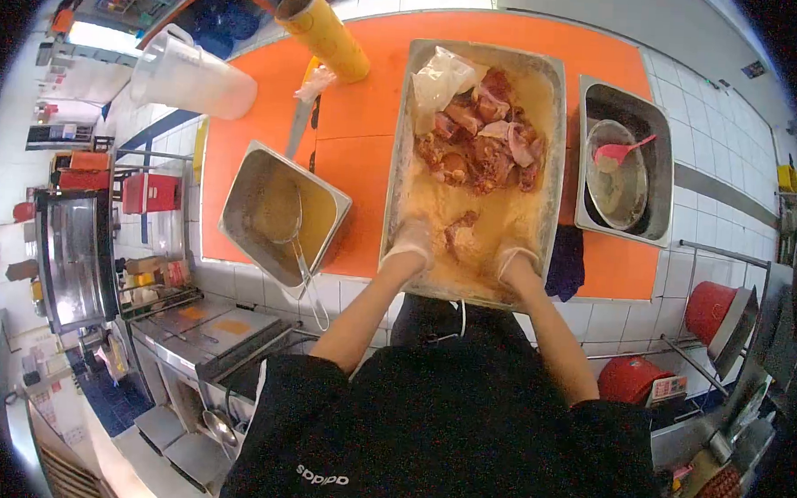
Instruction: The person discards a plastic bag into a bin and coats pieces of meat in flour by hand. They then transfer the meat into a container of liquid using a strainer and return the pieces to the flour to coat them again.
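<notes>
A deep metal tray (pixel 559 104) in front of me holds pale orange powder (pixel 441 202) and raw, reddish meat pieces (pixel 494 150) heaped toward its far end. One coated meat piece (pixel 460 234) lies apart, between my hands. My left hand (pixel 411 241), in a thin clear glove, reaches into the powder by the tray's left wall. By the right wall, my gloved right hand (pixel 517 261) dips into the powder. The fingers of both hands are buried or blurred, so their grip is hidden. A clear plastic bag (pixel 442 78) rests over the meat at the far left corner.
Left of the tray stands a metal pan (pixel 238 214) with a long-handled strainer (pixel 283 220). To the right, another metal pan (pixel 664 173) holds a round sieve (pixel 616 193) and a pink scoop (pixel 624 151). A knife (pixel 298 131), yellow roll (pixel 328 38) and plastic jug (pixel 195 81) are farther left.
</notes>
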A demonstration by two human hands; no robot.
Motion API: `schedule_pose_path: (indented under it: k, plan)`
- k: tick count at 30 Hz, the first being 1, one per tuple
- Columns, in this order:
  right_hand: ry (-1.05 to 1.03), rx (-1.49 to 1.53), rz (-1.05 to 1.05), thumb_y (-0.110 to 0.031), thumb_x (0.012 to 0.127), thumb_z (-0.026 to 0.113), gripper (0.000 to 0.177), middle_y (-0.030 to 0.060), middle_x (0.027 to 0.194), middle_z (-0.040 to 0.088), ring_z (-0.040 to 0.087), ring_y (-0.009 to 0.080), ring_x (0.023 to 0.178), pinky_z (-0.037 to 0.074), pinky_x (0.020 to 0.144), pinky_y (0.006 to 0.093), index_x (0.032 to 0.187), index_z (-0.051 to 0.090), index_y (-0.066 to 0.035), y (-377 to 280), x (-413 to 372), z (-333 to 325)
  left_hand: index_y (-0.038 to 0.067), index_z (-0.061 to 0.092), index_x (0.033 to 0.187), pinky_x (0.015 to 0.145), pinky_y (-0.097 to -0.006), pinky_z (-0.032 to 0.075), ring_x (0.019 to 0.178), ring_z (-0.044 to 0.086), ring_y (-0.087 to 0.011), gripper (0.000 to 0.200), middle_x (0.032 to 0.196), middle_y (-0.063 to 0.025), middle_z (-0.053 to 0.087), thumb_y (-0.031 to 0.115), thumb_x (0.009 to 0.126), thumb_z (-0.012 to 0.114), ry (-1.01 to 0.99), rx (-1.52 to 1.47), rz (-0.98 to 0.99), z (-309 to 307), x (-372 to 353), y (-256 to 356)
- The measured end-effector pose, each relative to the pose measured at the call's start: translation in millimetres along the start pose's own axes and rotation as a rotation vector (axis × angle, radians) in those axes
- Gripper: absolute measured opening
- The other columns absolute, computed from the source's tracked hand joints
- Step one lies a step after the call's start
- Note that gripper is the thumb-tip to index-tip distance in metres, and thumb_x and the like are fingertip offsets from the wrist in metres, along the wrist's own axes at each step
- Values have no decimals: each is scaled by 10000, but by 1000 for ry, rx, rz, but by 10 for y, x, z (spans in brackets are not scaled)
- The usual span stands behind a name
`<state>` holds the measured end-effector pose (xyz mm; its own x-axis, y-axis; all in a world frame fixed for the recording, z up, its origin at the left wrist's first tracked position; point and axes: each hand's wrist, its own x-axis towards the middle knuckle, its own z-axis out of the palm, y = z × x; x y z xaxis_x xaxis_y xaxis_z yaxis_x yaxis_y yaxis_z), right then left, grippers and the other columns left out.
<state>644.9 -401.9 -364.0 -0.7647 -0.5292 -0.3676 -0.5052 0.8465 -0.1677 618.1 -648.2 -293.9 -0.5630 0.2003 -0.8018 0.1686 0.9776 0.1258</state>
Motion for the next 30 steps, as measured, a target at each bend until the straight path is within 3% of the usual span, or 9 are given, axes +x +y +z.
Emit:
schedule_pose_path:
  k: [4,6,9,11,14,16,20,24,30]
  plan:
    - [-202,265,-104,-206,958,532,403,274,1251,659,649,384,1130,501,986,474,1297,644,-19,-66,271,80,-19,615,1291,1039,-444,521,1229,637,-389,608,1280,-269,658,326,804,733,-23,207,-64,-57,29,254]
    - [-166,425,-102,-214,955,557,386,248,1270,664,652,365,1137,502,986,466,1282,659,-35,-348,354,-39,-19,617,1312,1065,-420,505,1255,623,-367,611,1316,-273,644,360,842,715,141,-539,-140,57,-12,279]
    - [56,620,-48,-237,967,586,342,207,1238,694,669,333,1116,515,964,443,1233,692,-49,-459,403,-177,-38,736,1045,912,-439,562,1070,711,-369,346,1146,-238,724,236,840,688,185,-515,-99,742,669,58]
    - [208,658,-7,-253,982,590,322,193,1187,718,685,321,1088,527,943,427,1199,710,-48,-374,446,-285,-8,659,1199,993,-415,525,1128,680,-357,436,1223,-228,696,243,847,721,303,-751,71,189,276,47]
    - [264,1245,-101,-368,965,652,453,192,1192,724,692,293,1091,535,944,402,1272,680,-36,-131,423,-1097,34,582,1354,1054,-372,496,1169,652,-302,599,1279,-170,682,235,828,784,532,-1105,181,-630,-434,146]
    - [175,1353,217,-487,873,769,839,201,1358,634,609,314,1244,483,1073,404,1458,472,36,-77,330,-1654,45,581,1356,1034,-352,504,1153,655,-260,627,1258,-122,695,220,801,813,674,-1216,127,-805,-483,147]
    - [235,1173,431,-512,888,730,806,213,1370,624,595,336,1255,461,1078,419,1438,504,32,99,315,-1426,-41,406,1490,1026,-361,507,1202,639,-284,921,1347,-170,652,411,803,821,490,-1497,-57,-935,-329,115]
    - [99,915,716,-545,908,678,774,229,1386,611,577,365,1270,433,1085,439,1412,546,27,58,995,-676,-90,432,1501,1046,-491,478,1327,568,-425,1097,1405,-328,578,759,834,625,644,-1043,-477,-658,272,438]
    - [1,1036,372,-457,925,664,686,199,1460,568,528,354,1350,397,1149,439,1445,530,-31,95,1021,-590,-96,659,1232,1015,-474,498,1188,645,-435,841,1197,-321,687,668,880,644,780,-1282,-500,-514,414,652]
